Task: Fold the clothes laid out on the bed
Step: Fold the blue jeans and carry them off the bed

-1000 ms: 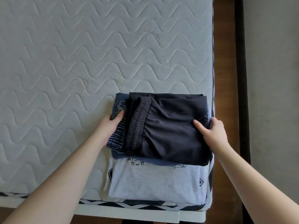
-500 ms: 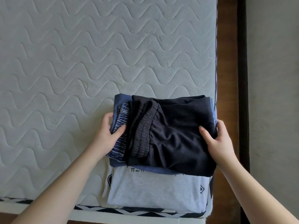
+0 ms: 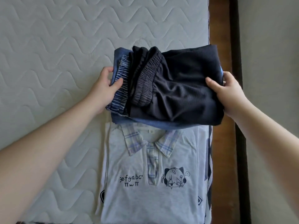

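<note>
A stack of folded clothes is held up off the bed: dark shorts (image 3: 181,88) with an elastic waistband on top, a striped blue garment (image 3: 120,88) and a blue garment (image 3: 153,124) beneath. My left hand (image 3: 106,88) grips the stack's left edge, thumb on the striped fabric. My right hand (image 3: 226,92) grips the right edge, thumb on the dark shorts. Below the stack lies a folded light grey polo shirt (image 3: 145,196) with a plaid collar, black lettering and a cartoon print.
The quilted white mattress (image 3: 48,62) spreads to the left and back. Along the right runs a brown wooden bed frame (image 3: 221,29), then a dark strip and a grey floor (image 3: 271,46).
Both hands closed on the stack's edges and lifted it away from me, uncovering the polo shirt's collar and print. The view has come closer to the clothes.
</note>
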Available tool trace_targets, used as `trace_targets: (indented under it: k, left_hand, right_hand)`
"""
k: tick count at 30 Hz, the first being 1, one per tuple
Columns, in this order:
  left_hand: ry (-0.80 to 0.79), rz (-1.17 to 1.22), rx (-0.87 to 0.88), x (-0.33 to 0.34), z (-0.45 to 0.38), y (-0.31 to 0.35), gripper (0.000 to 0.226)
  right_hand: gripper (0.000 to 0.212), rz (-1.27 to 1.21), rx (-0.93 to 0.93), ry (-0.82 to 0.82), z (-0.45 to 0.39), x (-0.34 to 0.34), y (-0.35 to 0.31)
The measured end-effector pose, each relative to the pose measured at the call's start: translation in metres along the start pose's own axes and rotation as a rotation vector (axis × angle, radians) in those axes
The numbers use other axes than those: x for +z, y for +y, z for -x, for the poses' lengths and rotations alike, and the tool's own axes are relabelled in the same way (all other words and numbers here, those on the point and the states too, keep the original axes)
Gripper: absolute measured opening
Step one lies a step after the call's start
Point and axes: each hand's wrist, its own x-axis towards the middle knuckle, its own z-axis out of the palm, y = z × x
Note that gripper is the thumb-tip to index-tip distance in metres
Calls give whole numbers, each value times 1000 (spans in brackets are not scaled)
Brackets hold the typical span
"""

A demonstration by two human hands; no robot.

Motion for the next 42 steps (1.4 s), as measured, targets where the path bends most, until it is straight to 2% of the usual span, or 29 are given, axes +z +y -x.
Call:
trace_targets:
  k: [10,13,16,18,20,23,26,29,31,33,35,36,38,39,40,42]
  left_hand:
    - [-4,-72,17,-1,-68,-10,28]
    - [-16,-53,-90,-1,-73,-19,31]
    - [-120,-20,-375,-6,-66,-32,48]
    - [-238,8,-484,-9,-57,-37,49]
    - [-265,-6,-480,-7,-50,-37,50]
    - [-235,-12,-393,1,-43,-36,53]
    - [-180,-1,-219,7,-42,-41,53]
    - [-141,-5,-80,10,-43,-44,46]
    - [-127,-26,-81,12,-43,-49,39]
    - [-105,-57,-161,15,-42,-53,38]
    - [-60,-204,-233,18,-39,-48,51]
    - [12,-341,-228,19,-37,-44,57]
    - [247,-641,-72,21,-34,-31,60]
    - [347,-732,87,25,-31,-20,56]
    - [399,-775,279,31,-28,-7,51]
    - [361,-818,641,49,-32,18,45]
  right_hand:
    - [33,-17,13,2,-64,21,11]
    - [63,22,126,60,-74,24,14]
    - [101,122,338,2,-66,23,20]
    - [116,176,440,-68,-55,22,27]
    - [122,166,454,-98,-47,23,33]
    - [115,144,378,-120,-38,24,36]
    - [83,135,263,-59,-32,25,40]
    - [68,158,173,42,-28,21,43]
    - [67,177,164,59,-24,19,48]
    - [67,221,195,47,-22,21,52]
    - [71,318,225,53,-23,24,49]
    - [75,385,221,77,-24,26,47]
    - [83,515,119,181,-26,31,41]
    - [81,572,-5,239,-26,34,37]
    - [77,626,-152,280,-25,38,33]
    - [69,753,-369,286,-26,49,27]
